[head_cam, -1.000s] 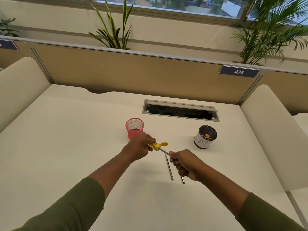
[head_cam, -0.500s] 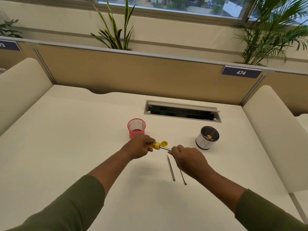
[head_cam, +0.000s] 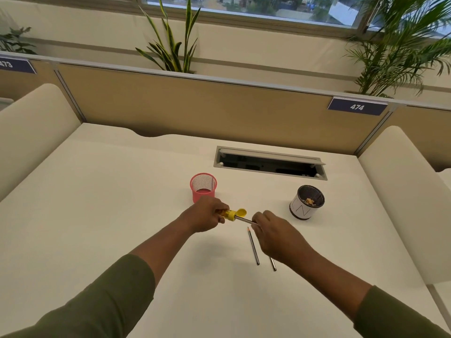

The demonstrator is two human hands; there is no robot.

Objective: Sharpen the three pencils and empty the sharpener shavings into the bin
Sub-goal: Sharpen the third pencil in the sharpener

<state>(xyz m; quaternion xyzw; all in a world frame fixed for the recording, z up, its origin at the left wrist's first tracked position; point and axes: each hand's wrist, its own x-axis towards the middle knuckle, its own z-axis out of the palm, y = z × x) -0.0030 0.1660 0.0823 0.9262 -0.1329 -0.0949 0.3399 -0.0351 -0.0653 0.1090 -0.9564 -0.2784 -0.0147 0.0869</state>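
Two pencils [head_cam: 253, 245] are lying near-to-far beside the pink cup [head_cam: 203, 187]; left hand [head_cam: 204, 217] is gripping the yellow sharpener [head_cam: 231, 214], right hand [head_cam: 278, 236] pinching a third pencil [head_cam: 244, 219] pointing leftward into it.

Pencil [head_cam: 272, 263] mostly hidden; tip prob. in sharpener [head_cam: 232, 214].

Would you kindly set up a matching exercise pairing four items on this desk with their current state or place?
Things:
1. yellow plastic sharpener
2. pink mesh cup
3. white-sided black mesh bin
4. sharp-tipped grey pencil

States:
A. holds a few shavings
B. lies flat on the desk
C. gripped by the left hand, a pencil inserted
D. stands upright with no pencils inside

Pairs: 1-C, 2-D, 3-A, 4-B
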